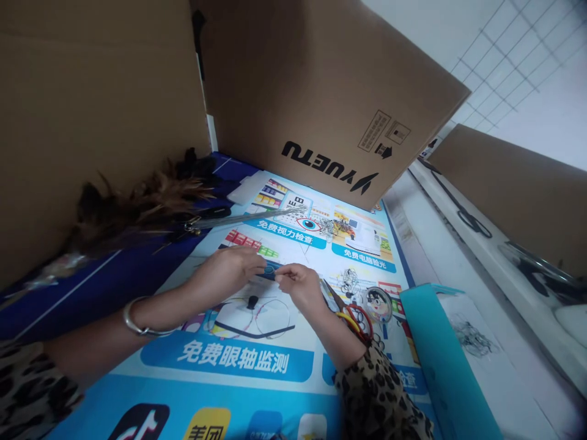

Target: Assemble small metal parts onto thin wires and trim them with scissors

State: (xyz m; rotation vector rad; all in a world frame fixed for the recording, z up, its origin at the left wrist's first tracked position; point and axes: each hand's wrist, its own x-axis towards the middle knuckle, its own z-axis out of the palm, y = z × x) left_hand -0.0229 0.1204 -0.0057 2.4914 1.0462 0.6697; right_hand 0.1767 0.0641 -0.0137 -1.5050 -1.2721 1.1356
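**Both hands pinched on one small blue strip, above the wire loops**

Obs. 1: The left hand (229, 269) and right hand (300, 284) meet over the middle of the printed mat (238, 360). A small dark blue strip (270, 272) spans the gap between them. Each hand has its fingertips closed on one end, the left from 9 o'clock and the right from 3 o'clock. The strip is held just clear of the mat. Its detail is too small to make out.

Obs. 2: At 6 o'clock of the hands, thin wire loops (270, 318) lie flat on the mat with a small dark piece between them. The loops touch neither hand.

Obs. 3: Scissors (355, 319) with red and yellow handles lie at 4 o'clock of the right hand, beside its wrist, and are not held.

Obs. 4: A feather duster (142, 205) lies at 10 o'clock and a metal rod (247, 218) at 12 o'clock. The cardboard box (321, 91) stands behind the rod. A teal folder (440, 354) sits well off at 4 o'clock.

Judgement: The work looks to be in its handling stage. The strip is gripped and is not joined to the loops. The loops and scissors lie untouched.
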